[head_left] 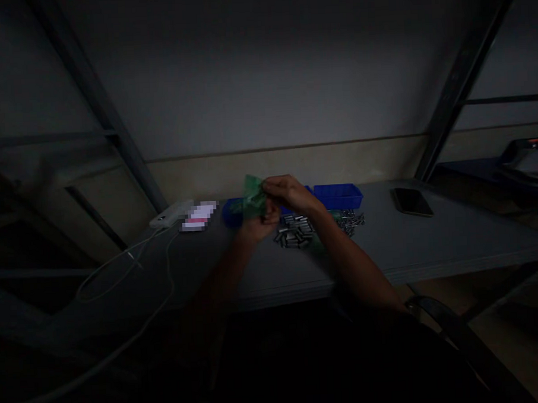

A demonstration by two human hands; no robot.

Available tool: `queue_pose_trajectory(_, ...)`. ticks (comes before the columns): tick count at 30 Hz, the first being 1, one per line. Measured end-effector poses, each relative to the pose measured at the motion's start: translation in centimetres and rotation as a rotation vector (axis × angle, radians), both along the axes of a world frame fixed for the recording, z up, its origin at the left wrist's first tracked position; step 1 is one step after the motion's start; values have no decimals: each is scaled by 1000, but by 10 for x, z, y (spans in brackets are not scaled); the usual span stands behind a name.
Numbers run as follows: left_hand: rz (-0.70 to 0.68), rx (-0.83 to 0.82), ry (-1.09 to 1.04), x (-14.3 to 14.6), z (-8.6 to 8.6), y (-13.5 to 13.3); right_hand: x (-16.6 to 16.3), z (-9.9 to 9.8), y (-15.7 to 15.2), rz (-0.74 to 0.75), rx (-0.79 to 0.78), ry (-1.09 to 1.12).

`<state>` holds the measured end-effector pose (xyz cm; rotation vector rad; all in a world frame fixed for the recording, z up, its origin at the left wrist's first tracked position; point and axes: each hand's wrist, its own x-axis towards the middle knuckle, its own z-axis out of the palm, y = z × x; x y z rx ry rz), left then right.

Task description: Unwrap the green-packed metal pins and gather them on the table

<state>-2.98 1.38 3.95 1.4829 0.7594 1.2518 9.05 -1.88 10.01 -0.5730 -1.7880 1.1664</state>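
Observation:
A small green plastic bag (253,197) is held up above the table, pinched between my two hands. My left hand (262,227) grips it from below, fingers curled and partly hidden behind the bag. At the bag's upper right edge, my right hand (290,191) has thumb and fingers closed on the plastic. Below and right of the hands lies a pile of short metal cylinders (294,236). Beyond my right forearm spreads a heap of small screw-like metal pieces (352,220). The dim light hides whether the bag contains anything.
A blue container (232,214) stands behind my left hand, and a blue tray (338,196) sits at the back right. A lit phone (199,217) and a white power strip (169,215) with cables are left. A dark phone (412,202) lies right on the grey table (387,253).

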Motion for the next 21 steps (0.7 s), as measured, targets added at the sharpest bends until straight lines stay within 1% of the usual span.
queue_pose_trajectory(3,-86,-154,-123,-14,14,4,29,-5,20,-395,44,75)
queue_pose_trajectory(5,-109,-240,-173,-16,17,4,40,-13,28,-615,91,83)
queue_pose_trajectory(7,-111,-279,-159,-13,16,2,43,-25,32,-792,168,46)
queue_pose_trajectory(8,-108,-293,-142,-10,15,1,41,-31,33,-845,212,12)
queue_pose_trajectory(10,-86,-326,-119,-6,13,0,34,-41,33,-865,295,-74)
queue_pose_trajectory(13,-4,-376,-133,-6,11,4,19,-49,28,-752,406,-212)
queue_pose_trajectory(16,75,-392,-144,-12,9,10,12,-51,23,-653,470,-297)
queue_pose_trajectory(19,139,-331,-135,-14,6,13,16,-52,24,-617,461,-269)
queue_pose_trajectory(21,179,-240,-94,-12,4,11,20,-52,27,-602,438,-206)
